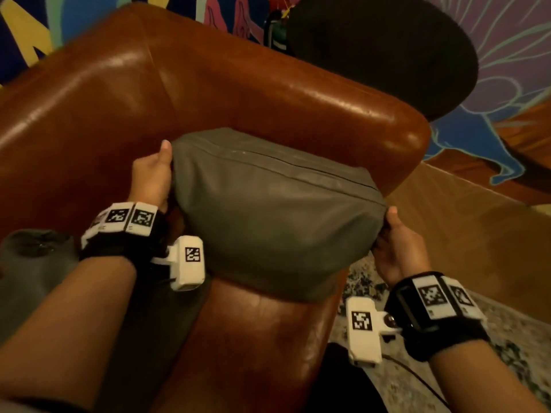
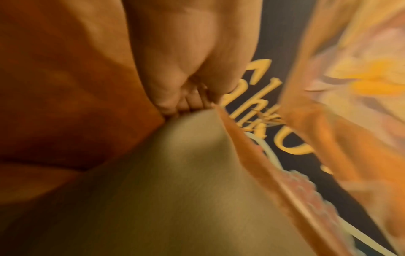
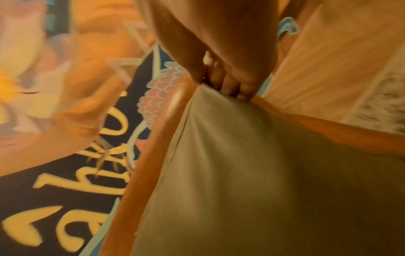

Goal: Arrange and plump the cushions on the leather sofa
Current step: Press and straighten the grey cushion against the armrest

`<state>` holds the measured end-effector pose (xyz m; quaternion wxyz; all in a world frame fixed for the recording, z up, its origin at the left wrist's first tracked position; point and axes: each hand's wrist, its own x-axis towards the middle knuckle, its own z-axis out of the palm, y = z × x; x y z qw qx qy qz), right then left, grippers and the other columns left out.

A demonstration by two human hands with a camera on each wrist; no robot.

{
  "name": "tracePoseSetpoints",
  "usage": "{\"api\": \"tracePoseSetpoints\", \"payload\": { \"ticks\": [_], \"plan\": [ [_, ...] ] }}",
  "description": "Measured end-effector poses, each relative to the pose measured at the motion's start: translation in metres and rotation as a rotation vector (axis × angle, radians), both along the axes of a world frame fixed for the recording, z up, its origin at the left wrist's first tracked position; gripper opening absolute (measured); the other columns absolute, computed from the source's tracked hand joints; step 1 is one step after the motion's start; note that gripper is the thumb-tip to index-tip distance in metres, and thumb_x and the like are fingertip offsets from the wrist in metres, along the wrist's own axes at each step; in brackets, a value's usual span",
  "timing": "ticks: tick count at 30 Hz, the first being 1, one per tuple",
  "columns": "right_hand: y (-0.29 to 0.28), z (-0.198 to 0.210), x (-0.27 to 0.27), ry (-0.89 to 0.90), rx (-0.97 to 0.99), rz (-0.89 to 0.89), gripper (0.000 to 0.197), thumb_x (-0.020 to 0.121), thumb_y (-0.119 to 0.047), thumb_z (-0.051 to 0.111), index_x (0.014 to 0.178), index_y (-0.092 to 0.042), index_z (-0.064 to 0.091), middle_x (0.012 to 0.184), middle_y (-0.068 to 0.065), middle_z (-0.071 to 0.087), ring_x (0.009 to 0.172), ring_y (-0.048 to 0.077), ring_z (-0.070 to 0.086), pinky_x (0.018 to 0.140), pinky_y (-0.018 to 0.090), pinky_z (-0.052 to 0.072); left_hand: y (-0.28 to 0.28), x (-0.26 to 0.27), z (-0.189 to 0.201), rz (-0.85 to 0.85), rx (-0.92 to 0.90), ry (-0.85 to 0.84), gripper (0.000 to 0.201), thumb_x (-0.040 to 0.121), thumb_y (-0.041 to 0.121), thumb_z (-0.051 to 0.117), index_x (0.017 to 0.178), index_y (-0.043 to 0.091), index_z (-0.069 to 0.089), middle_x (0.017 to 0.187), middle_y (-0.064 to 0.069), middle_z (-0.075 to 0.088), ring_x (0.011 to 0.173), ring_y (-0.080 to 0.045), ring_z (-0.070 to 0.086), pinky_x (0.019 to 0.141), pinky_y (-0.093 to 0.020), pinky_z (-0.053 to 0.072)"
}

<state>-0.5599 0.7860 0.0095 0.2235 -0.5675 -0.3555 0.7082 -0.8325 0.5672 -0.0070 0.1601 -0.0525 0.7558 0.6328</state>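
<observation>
Head view showed left hand [image 1: 152,177] and right hand [image 1: 396,245] gripping the grey cushion's [image 1: 268,216] corners against the leather sofa [image 1: 208,93]; plumping likely needed squeezing inward.

Behind the seat you have a painted mural [image 1: 507,55] across the wall, with pale line-drawn petals on purple, a blue outlined figure, and yellow lettering [image 3: 72,175] on a dark ground in your right wrist view. A large dark round shape [image 1: 384,52] stands in front of it. To your right lies wooden flooring [image 1: 465,234], and a speckled rug [image 1: 512,338] nearer you.
</observation>
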Motion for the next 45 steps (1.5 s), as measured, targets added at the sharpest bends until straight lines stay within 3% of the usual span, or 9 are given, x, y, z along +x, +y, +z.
{"api": "tracePoseSetpoints", "payload": {
  "ticks": [3,7,15,20,24,28,38,42,45],
  "plan": [
    [-0.008,-0.01,-0.006,-0.013,-0.01,-0.004,0.04,0.094,-0.047,0.058,0.116,-0.015,0.065,0.111,0.002,0.069,0.091,0.015,0.063,0.078,0.03,0.049,0.002,0.019,-0.012,-0.022,0.088,-0.067,0.02,0.094,0.039,0.061,0.099,0.022,0.069,0.104,-0.003,0.072,0.097,-0.016,0.069,0.084,-0.029,0.054],
    [-0.016,-0.01,0.002,-0.148,0.229,-0.006,0.036,0.094,-0.035,0.064,0.064,-0.016,0.056,0.069,0.004,0.061,0.074,0.018,0.058,0.071,0.03,0.045,-0.006,0.024,-0.025,0.013,-0.066,0.076,0.025,0.092,0.035,0.063,0.072,0.02,0.062,0.081,-0.006,0.063,0.079,-0.017,0.058,0.074,-0.029,0.046],
    [0.009,-0.015,0.005,-0.195,0.143,0.027,0.055,0.088,-0.042,0.068,0.126,-0.004,0.055,0.119,0.011,0.063,0.104,0.025,0.063,0.086,0.043,0.055,0.002,-0.001,-0.005,0.019,-0.357,-0.001,0.076,0.077,0.076,0.054,0.118,0.012,0.056,0.117,-0.004,0.057,0.108,-0.026,0.055,0.091,-0.037,0.042],
    [0.029,0.004,-0.008,-0.372,0.297,0.25,0.041,0.055,-0.055,0.085,0.052,-0.023,0.06,0.066,0.0,0.065,0.077,0.027,0.064,0.086,0.047,0.056,0.022,-0.019,0.02,-0.175,-0.555,0.069,0.076,0.071,0.066,0.072,0.108,0.0,0.066,0.116,-0.017,0.067,0.106,-0.035,0.062,0.084,-0.041,0.049],
    [0.028,0.024,-0.006,-0.239,0.314,0.225,0.016,0.077,-0.023,0.083,0.074,-0.017,0.067,0.079,0.0,0.069,0.082,0.017,0.065,0.082,0.035,0.053,0.023,-0.028,0.036,-0.167,-0.433,0.056,0.038,0.075,0.047,0.078,0.069,0.012,0.064,0.082,-0.011,0.069,0.08,-0.028,0.065,0.075,-0.039,0.051],
    [0.027,0.018,-0.005,-0.205,0.187,0.179,0.022,0.077,-0.026,0.083,0.088,-0.013,0.068,0.104,0.007,0.072,0.099,0.023,0.068,0.092,0.04,0.055,0.029,-0.019,0.038,-0.154,-0.24,-0.057,0.023,0.087,0.03,0.071,0.089,0.007,0.069,0.091,-0.003,0.068,0.078,-0.015,0.063,0.077,-0.031,0.054],
    [0.031,0.027,-0.012,-0.124,-0.118,0.19,0.034,0.095,-0.031,0.062,0.123,-0.011,0.062,0.111,0.004,0.069,0.101,0.02,0.064,0.08,0.032,0.054,0.027,-0.022,0.034,-0.107,-0.115,-0.441,0.064,0.09,0.048,0.063,0.14,0.011,0.048,0.127,-0.007,0.064,0.102,-0.022,0.066,0.061,-0.033,0.052],
    [0.03,0.03,-0.028,-0.166,-0.12,0.246,0.068,0.07,-0.051,0.081,0.124,-0.017,0.06,0.114,0.004,0.066,0.107,0.025,0.063,0.099,0.041,0.051,0.033,-0.019,0.035,-0.105,-0.263,-0.326,0.115,0.049,0.057,0.089,0.141,0.006,0.044,0.13,-0.008,0.06,0.106,-0.027,0.062,0.075,-0.04,0.056],
    [0.033,0.044,-0.032,-0.202,0.013,0.305,0.055,0.078,-0.034,0.08,0.125,-0.012,0.06,0.119,0.009,0.068,0.107,0.027,0.065,0.098,0.043,0.051,0.033,-0.023,0.042,-0.154,-0.253,-0.186,0.06,0.059,0.038,0.09,0.107,0.009,0.068,0.105,-0.007,0.072,0.085,-0.022,0.072,0.076,-0.035,0.059]
  ]
}}
